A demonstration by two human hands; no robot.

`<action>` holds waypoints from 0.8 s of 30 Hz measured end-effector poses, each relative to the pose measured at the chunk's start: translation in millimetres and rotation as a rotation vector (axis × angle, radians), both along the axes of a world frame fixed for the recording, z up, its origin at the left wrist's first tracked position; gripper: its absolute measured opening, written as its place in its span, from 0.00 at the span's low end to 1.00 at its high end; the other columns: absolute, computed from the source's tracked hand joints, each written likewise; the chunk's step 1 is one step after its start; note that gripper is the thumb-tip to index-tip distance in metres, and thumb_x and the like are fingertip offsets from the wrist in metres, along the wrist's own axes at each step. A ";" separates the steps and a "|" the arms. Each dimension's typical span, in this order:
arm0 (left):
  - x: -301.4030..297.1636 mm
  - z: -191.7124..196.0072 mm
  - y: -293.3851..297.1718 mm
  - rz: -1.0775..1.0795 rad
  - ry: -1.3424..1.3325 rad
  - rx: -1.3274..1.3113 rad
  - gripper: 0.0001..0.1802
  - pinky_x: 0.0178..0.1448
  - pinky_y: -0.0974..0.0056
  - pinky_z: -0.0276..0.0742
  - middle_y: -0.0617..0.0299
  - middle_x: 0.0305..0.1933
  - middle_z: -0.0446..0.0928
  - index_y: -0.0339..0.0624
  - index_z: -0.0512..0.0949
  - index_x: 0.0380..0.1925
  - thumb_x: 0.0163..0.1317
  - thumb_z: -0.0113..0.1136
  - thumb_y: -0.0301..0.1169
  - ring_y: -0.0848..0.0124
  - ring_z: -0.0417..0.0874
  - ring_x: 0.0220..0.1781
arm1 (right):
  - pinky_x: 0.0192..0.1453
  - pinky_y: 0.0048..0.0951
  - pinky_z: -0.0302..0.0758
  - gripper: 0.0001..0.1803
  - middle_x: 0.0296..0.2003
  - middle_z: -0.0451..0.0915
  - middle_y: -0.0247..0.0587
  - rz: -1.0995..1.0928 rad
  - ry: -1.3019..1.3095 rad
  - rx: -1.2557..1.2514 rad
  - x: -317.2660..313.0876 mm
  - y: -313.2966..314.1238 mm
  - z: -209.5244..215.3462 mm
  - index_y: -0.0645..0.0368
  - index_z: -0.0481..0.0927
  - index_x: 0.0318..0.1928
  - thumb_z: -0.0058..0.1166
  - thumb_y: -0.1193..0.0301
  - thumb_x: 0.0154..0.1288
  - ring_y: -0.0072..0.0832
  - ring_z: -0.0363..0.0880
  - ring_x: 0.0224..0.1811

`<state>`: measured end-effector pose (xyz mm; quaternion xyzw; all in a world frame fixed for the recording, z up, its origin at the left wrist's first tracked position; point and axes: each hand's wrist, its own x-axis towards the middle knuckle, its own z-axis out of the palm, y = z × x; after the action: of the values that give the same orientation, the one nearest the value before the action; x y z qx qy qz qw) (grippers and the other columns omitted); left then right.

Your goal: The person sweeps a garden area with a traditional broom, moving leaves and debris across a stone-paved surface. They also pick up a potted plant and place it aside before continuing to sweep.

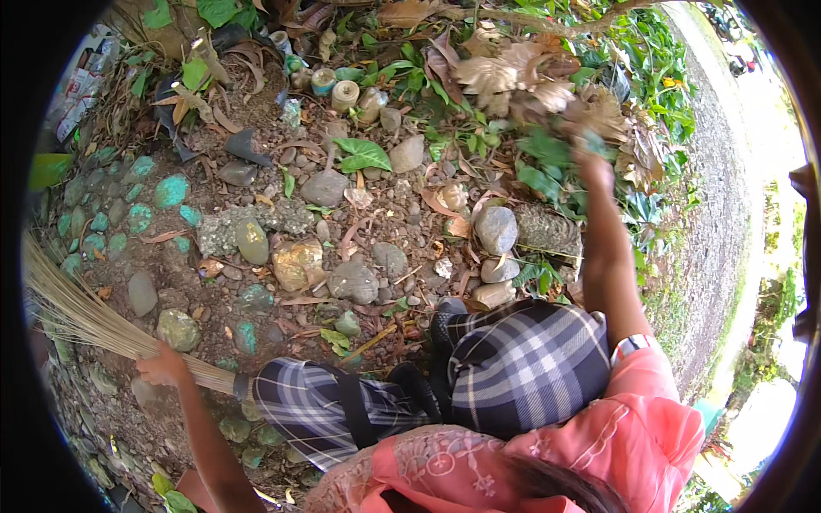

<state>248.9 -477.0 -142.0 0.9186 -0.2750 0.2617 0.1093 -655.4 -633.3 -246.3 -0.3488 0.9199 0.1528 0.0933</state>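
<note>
My left hand (165, 366) is closed around a stick broom (103, 321) made of thin pale ribs. The broom lies slantwise at the left, its loose ends fanned toward the far left and its bound end near my knee. At the upper right, my right hand (594, 167) is reached out among leaves, smeared by motion, its fingers not readable. Large dry brown leaves (522, 73) lie just beyond it, partly blurred too. Blurred green leaves (547, 158) sit right beside its fingers. Whether it grips any of them cannot be made out.
Rounded stones (352, 282) and a broken concrete piece (256, 224) are scattered over the soil. Green-painted stones (171, 191) cover the left side. Upturned bottles (345, 95) stand half buried at the back. A gravel path (723, 188) runs along the right.
</note>
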 end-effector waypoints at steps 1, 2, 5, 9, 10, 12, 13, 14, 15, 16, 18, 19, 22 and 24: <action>1.0 1.6 0.2 0.000 0.013 0.006 0.36 0.52 0.45 0.68 0.40 0.50 0.64 0.38 0.64 0.56 0.50 0.64 0.43 0.45 0.69 0.49 | 0.48 0.42 0.74 0.31 0.47 0.78 0.54 -0.074 0.080 0.018 -38.6 22.5 16.1 0.55 0.77 0.49 0.39 0.43 0.63 0.44 0.77 0.49; 0.6 1.4 0.6 0.002 0.033 0.010 0.36 0.52 0.46 0.68 0.40 0.50 0.64 0.39 0.64 0.56 0.50 0.64 0.43 0.46 0.69 0.49 | 0.50 0.43 0.73 0.32 0.47 0.77 0.56 -0.186 0.074 -0.079 -69.1 40.8 34.2 0.55 0.76 0.51 0.37 0.42 0.63 0.46 0.76 0.50; -2.0 1.2 0.4 0.027 0.097 0.008 0.35 0.52 0.47 0.70 0.41 0.51 0.63 0.39 0.63 0.56 0.51 0.64 0.42 0.47 0.69 0.50 | 0.52 0.44 0.71 0.37 0.47 0.76 0.61 -0.496 0.188 -0.456 -88.4 55.6 60.4 0.63 0.74 0.51 0.36 0.41 0.63 0.51 0.74 0.52; -9.3 2.9 -4.6 0.032 0.245 -0.102 0.34 0.52 0.48 0.71 0.42 0.53 0.62 0.40 0.63 0.57 0.53 0.63 0.41 0.47 0.69 0.51 | 0.47 0.43 0.70 0.23 0.37 0.76 0.59 0.007 -0.116 -0.912 29.2 7.3 41.7 0.60 0.74 0.49 0.42 0.54 0.66 0.50 0.74 0.39; -11.1 4.8 -4.8 0.030 0.241 -0.106 0.34 0.52 0.48 0.71 0.42 0.53 0.61 0.40 0.62 0.57 0.53 0.63 0.41 0.47 0.69 0.51 | 0.44 0.41 0.71 0.22 0.36 0.76 0.55 -0.064 -0.404 -0.980 73.5 -9.7 32.1 0.57 0.72 0.51 0.44 0.55 0.66 0.44 0.76 0.39; -14.7 6.3 -7.0 0.036 0.239 -0.106 0.35 0.53 0.48 0.70 0.42 0.54 0.61 0.40 0.61 0.58 0.53 0.64 0.40 0.47 0.69 0.52 | 0.42 0.38 0.73 0.21 0.34 0.79 0.50 0.199 -0.576 -0.810 160.3 -41.2 24.0 0.50 0.68 0.54 0.48 0.56 0.65 0.35 0.78 0.37; -15.9 7.3 -7.5 0.027 0.249 -0.117 0.35 0.53 0.48 0.71 0.42 0.54 0.61 0.40 0.61 0.58 0.53 0.64 0.39 0.47 0.68 0.52 | 0.44 0.46 0.73 0.22 0.39 0.79 0.59 0.319 -0.704 -0.831 197.6 -50.6 26.4 0.51 0.66 0.54 0.47 0.55 0.64 0.51 0.79 0.39; -17.2 7.9 -7.7 0.031 0.260 -0.117 0.36 0.53 0.48 0.71 0.42 0.54 0.60 0.40 0.60 0.59 0.53 0.64 0.39 0.47 0.68 0.53 | 0.43 0.45 0.74 0.20 0.37 0.79 0.61 0.399 -0.749 -0.808 232.2 -70.9 31.3 0.50 0.66 0.53 0.48 0.56 0.64 0.54 0.79 0.39; -17.6 9.0 -6.7 0.034 0.259 -0.108 0.36 0.53 0.49 0.71 0.42 0.55 0.60 0.40 0.60 0.59 0.53 0.65 0.38 0.47 0.68 0.53 | 0.42 0.45 0.74 0.20 0.35 0.78 0.62 0.559 -0.838 -0.901 260.4 -84.9 37.2 0.53 0.67 0.52 0.48 0.57 0.65 0.55 0.78 0.38; -18.1 9.4 -6.2 0.042 0.242 -0.090 0.36 0.53 0.48 0.71 0.42 0.55 0.60 0.40 0.60 0.59 0.52 0.65 0.37 0.46 0.68 0.53 | 0.42 0.47 0.73 0.20 0.35 0.78 0.62 0.608 -0.903 -0.865 283.1 -106.1 43.1 0.56 0.68 0.51 0.48 0.57 0.65 0.56 0.78 0.37; -17.7 9.2 -5.7 0.040 0.199 -0.046 0.37 0.53 0.48 0.70 0.41 0.55 0.60 0.39 0.60 0.59 0.52 0.65 0.36 0.46 0.68 0.53 | 0.43 0.45 0.75 0.19 0.40 0.79 0.56 0.670 -0.820 -0.721 307.5 -138.0 43.4 0.54 0.71 0.52 0.48 0.59 0.65 0.50 0.79 0.40; -16.9 8.8 -5.4 0.040 0.211 -0.052 0.37 0.53 0.48 0.70 0.41 0.55 0.59 0.39 0.59 0.59 0.53 0.65 0.37 0.45 0.67 0.53 | 0.44 0.44 0.75 0.19 0.41 0.78 0.55 0.669 -0.733 -0.608 305.4 -151.0 37.7 0.52 0.71 0.53 0.47 0.59 0.65 0.49 0.79 0.42; -12.7 7.5 -3.8 0.008 0.276 -0.073 0.36 0.54 0.46 0.69 0.40 0.56 0.58 0.38 0.58 0.60 0.54 0.63 0.37 0.45 0.66 0.53 | 0.48 0.40 0.75 0.18 0.47 0.77 0.52 0.693 -0.574 -0.366 257.8 -164.6 1.1 0.45 0.72 0.54 0.46 0.59 0.65 0.45 0.77 0.46; -9.5 7.5 0.1 -0.012 0.313 -0.102 0.36 0.54 0.47 0.68 0.39 0.57 0.57 0.37 0.56 0.60 0.56 0.62 0.37 0.45 0.65 0.54 | 0.53 0.41 0.72 0.18 0.49 0.75 0.53 0.694 -0.518 -0.415 182.7 -138.5 -14.7 0.45 0.76 0.52 0.43 0.56 0.65 0.46 0.77 0.47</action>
<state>239.4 -476.9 -134.5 0.9398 -0.2465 0.1284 0.1988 -472.8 -771.8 -261.0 -0.6732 0.7067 -0.1037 0.1913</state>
